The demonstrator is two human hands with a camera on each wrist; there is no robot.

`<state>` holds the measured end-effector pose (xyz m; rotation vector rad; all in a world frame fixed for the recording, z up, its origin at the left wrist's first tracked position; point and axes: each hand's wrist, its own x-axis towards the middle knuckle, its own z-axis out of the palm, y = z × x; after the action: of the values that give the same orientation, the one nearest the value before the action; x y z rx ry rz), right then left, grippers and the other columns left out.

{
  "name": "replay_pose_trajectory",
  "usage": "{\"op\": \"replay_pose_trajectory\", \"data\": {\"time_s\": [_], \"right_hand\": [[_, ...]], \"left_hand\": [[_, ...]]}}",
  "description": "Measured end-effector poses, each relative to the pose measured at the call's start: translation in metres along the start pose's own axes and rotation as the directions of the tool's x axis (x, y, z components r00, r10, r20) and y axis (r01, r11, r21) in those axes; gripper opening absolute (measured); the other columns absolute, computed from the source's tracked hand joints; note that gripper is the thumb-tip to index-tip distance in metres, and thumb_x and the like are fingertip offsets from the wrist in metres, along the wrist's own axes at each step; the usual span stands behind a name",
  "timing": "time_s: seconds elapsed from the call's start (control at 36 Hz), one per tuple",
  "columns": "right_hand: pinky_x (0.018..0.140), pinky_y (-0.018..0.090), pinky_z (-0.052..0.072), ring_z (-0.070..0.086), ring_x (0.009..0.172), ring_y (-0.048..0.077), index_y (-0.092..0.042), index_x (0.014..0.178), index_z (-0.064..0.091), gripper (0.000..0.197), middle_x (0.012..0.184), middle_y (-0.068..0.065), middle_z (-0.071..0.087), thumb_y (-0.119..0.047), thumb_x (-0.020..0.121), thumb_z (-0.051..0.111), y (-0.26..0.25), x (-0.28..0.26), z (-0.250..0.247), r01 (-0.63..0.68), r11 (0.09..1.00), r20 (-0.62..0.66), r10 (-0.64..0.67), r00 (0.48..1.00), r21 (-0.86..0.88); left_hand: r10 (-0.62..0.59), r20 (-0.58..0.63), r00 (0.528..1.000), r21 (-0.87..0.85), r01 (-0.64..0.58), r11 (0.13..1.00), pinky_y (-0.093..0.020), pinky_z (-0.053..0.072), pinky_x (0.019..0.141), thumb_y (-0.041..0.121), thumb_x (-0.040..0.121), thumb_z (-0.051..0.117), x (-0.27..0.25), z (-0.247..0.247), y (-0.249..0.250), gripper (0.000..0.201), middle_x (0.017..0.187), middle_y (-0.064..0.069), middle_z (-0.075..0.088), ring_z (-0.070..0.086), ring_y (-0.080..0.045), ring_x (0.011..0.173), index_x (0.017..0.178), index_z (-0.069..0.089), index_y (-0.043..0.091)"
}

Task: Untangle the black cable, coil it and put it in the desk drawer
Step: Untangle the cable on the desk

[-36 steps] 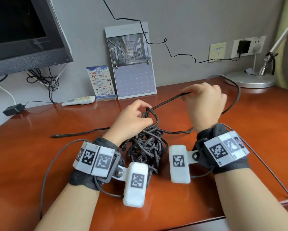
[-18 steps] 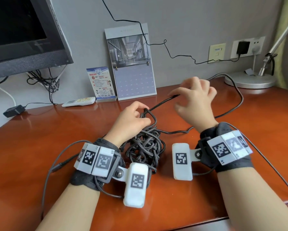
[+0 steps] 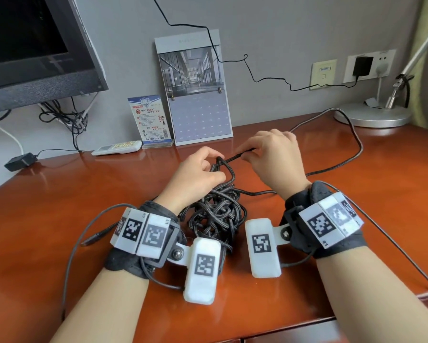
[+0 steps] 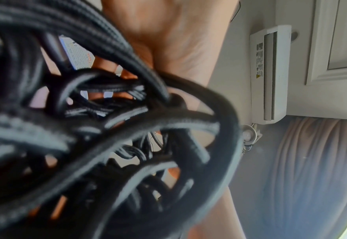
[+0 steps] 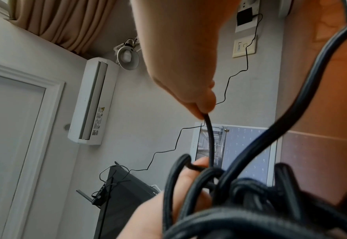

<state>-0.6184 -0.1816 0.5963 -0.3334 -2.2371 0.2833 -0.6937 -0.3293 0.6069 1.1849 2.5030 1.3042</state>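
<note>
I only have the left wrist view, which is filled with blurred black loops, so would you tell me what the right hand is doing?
Observer: The right hand pinches a single strand of the black cable just above the knot, as the right wrist view shows.
Operator: Thank you. Where does my left hand sit on the knot?
Observer: In the head view the left hand grips the top loops of the tangle, which rests on the desk.
Operator: Is any cable already freed?
Observer: Yes, a long free run curves from the right hand towards the lamp base and back along the desk.
Operator: And the plug end?
Observer: One end lies on the desk left of the left wrist.
</note>
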Motion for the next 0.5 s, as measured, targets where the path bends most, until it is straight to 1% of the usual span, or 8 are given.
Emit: {"op": "replay_pose_trajectory", "data": {"time_s": [0.06, 0.11, 0.19, 0.25, 0.31, 0.39, 0.44, 0.5], "right_hand": [[0.095, 0.036, 0.024, 0.053, 0.100, 0.023, -0.028, 0.089, 0.074, 0.017, 0.095, -0.005, 0.067, -0.018, 0.085, 0.061, 0.004, 0.000, -0.001, -0.079, 0.994, -0.069, 0.074, 0.995, -0.070], [0.095, 0.036, 0.025, 0.052, 0.103, 0.026, -0.027, 0.092, 0.072, 0.022, 0.100, -0.002, 0.066, -0.016, 0.084, 0.055, 0.010, 0.000, -0.005, -0.214, 0.968, -0.153, 0.193, 0.969, -0.131], [0.099, 0.042, 0.025, 0.048, 0.108, 0.031, -0.023, 0.099, 0.070, 0.036, 0.106, 0.006, 0.063, -0.013, 0.077, 0.043, 0.025, 0.001, -0.016, -0.457, 0.872, -0.285, 0.399, 0.872, -0.176], [0.108, 0.050, 0.019, 0.044, 0.113, 0.033, -0.018, 0.102, 0.068, 0.035, 0.109, 0.010, 0.060, -0.008, 0.077, 0.046, 0.035, 0.000, -0.023, -0.562, 0.806, -0.304, 0.496, 0.813, -0.187], [0.112, 0.057, 0.009, 0.042, 0.117, 0.034, -0.012, 0.105, 0.066, 0.032, 0.110, 0.013, 0.058, -0.005, 0.078, 0.049, 0.043, -0.001, -0.023, -0.610, 0.761, -0.274, 0.552, 0.788, -0.222], [0.114, 0.057, 0.002, 0.044, 0.114, 0.036, -0.010, 0.101, 0.069, 0.031, 0.105, 0.015, 0.059, -0.006, 0.078, 0.049, 0.047, -0.002, -0.018, -0.575, 0.769, -0.202, 0.538, 0.818, -0.279], [0.114, 0.054, 0.000, 0.045, 0.113, 0.036, -0.013, 0.099, 0.071, 0.031, 0.103, 0.014, 0.061, -0.007, 0.077, 0.050, 0.044, -0.002, -0.016, -0.509, 0.814, -0.152, 0.486, 0.861, -0.279], [0.114, 0.050, 0.004, 0.049, 0.112, 0.034, -0.017, 0.101, 0.070, 0.032, 0.104, 0.011, 0.063, -0.009, 0.076, 0.052, 0.039, 0.000, -0.016, -0.411, 0.877, -0.087, 0.403, 0.911, -0.248]], "left_hand": [[0.004, -0.018, 1.000, 0.011, -0.004, 1.000, -0.016, 0.023, 0.039, 0.014, 0.082, 0.059, 0.000, -0.001, -0.001, 0.030, 0.054, 0.006, 0.033, 0.027, -0.005, 0.038, 0.109, 0.056, 0.028], [-0.004, -0.039, 0.999, 0.017, 0.004, 1.000, -0.014, 0.023, 0.036, 0.013, 0.082, 0.059, 0.000, -0.002, -0.001, 0.031, 0.053, 0.006, 0.034, 0.028, -0.005, 0.034, 0.109, 0.056, 0.028], [-0.018, -0.053, 0.998, 0.014, 0.018, 1.000, -0.013, 0.023, 0.034, 0.013, 0.082, 0.060, 0.001, -0.002, -0.001, 0.031, 0.050, 0.008, 0.036, 0.030, -0.004, 0.030, 0.109, 0.055, 0.028], [-0.022, -0.053, 0.998, 0.011, 0.023, 1.000, -0.013, 0.022, 0.034, 0.013, 0.081, 0.060, 0.001, -0.002, -0.001, 0.031, 0.049, 0.008, 0.036, 0.030, -0.003, 0.030, 0.108, 0.055, 0.027], [-0.025, -0.060, 0.998, 0.016, 0.026, 1.000, -0.013, 0.022, 0.035, 0.013, 0.081, 0.060, 0.002, -0.002, -0.001, 0.031, 0.049, 0.008, 0.036, 0.030, -0.004, 0.031, 0.108, 0.056, 0.027], [-0.028, -0.058, 0.998, 0.028, 0.030, 0.999, -0.015, 0.022, 0.037, 0.015, 0.081, 0.060, 0.002, 0.000, -0.002, 0.031, 0.053, 0.006, 0.036, 0.028, -0.004, 0.034, 0.108, 0.055, 0.028], [-0.027, -0.050, 0.998, 0.022, 0.028, 0.999, -0.015, 0.021, 0.036, 0.015, 0.081, 0.059, 0.002, 0.000, -0.002, 0.030, 0.055, 0.005, 0.035, 0.027, -0.005, 0.035, 0.108, 0.055, 0.029], [-0.024, -0.043, 0.999, 0.013, 0.024, 1.000, -0.014, 0.021, 0.036, 0.014, 0.082, 0.059, 0.002, 0.000, -0.002, 0.030, 0.055, 0.005, 0.034, 0.027, -0.005, 0.035, 0.108, 0.055, 0.028]]}}
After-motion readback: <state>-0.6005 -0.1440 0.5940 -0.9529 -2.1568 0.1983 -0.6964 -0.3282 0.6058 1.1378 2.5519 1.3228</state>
